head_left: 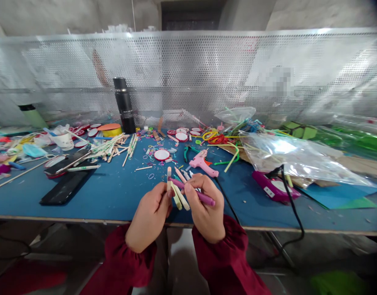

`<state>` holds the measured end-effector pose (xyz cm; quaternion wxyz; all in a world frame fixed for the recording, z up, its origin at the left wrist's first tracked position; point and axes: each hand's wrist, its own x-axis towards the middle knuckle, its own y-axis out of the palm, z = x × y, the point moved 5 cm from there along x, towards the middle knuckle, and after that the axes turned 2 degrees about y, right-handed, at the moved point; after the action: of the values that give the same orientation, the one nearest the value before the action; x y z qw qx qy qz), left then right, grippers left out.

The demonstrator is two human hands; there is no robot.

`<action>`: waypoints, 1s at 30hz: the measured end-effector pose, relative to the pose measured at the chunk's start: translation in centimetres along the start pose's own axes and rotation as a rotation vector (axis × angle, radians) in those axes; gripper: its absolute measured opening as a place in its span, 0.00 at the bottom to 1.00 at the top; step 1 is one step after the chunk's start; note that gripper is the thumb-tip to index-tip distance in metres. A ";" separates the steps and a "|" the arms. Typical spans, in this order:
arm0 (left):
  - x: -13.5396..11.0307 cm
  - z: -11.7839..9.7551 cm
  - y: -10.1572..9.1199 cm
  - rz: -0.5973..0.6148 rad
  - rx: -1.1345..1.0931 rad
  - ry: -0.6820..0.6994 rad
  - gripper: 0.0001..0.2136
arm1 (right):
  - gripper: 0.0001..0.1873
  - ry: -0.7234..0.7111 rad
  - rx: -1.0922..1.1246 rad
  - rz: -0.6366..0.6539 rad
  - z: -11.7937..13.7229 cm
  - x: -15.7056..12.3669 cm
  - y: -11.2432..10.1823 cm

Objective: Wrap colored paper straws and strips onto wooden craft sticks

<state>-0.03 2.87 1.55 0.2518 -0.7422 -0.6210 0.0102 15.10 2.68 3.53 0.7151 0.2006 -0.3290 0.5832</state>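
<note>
My left hand (153,207) is closed around a short pale wooden stick (169,176), held upright near the table's front edge. In my right hand (205,205) is a purple marker pen (205,198), gripped like a writing tool with its tip at the stick. Between the hands and partly behind them lie several pale, slim pieces (178,196), their kind unclear. Just beyond my right hand rests a pink glue gun (203,164) with a black cord. Past it are green-handled pliers (186,153). A round white disc with a red rim (162,154) lies further ahead.
At left are two dark phones (67,184), a bundle of wooden sticks (114,147) and a paper cup (64,139). A black bottle (124,106) stands at the back. To the right are a purple power strip (274,186) with a cord and clear plastic bags (299,151).
</note>
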 end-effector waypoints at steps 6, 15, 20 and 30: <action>0.0 0.0 0.0 0.005 -0.003 -0.003 0.18 | 0.10 0.002 0.016 -0.014 0.0 0.0 0.0; 0.0 0.1 0.1 -0.001 -0.003 0.006 0.18 | 0.10 -0.007 0.012 -0.018 0.1 0.0 -0.1; -0.1 0.0 0.1 -0.004 -0.012 0.000 0.17 | 0.10 0.006 0.011 -0.030 0.1 0.0 -0.1; 0.0 0.1 0.1 -0.003 0.001 0.006 0.18 | 0.11 0.000 0.041 -0.023 0.1 0.0 0.0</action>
<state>-0.01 2.86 1.44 0.2542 -0.7412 -0.6212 0.0081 15.05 2.63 3.59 0.7176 0.2190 -0.3146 0.5815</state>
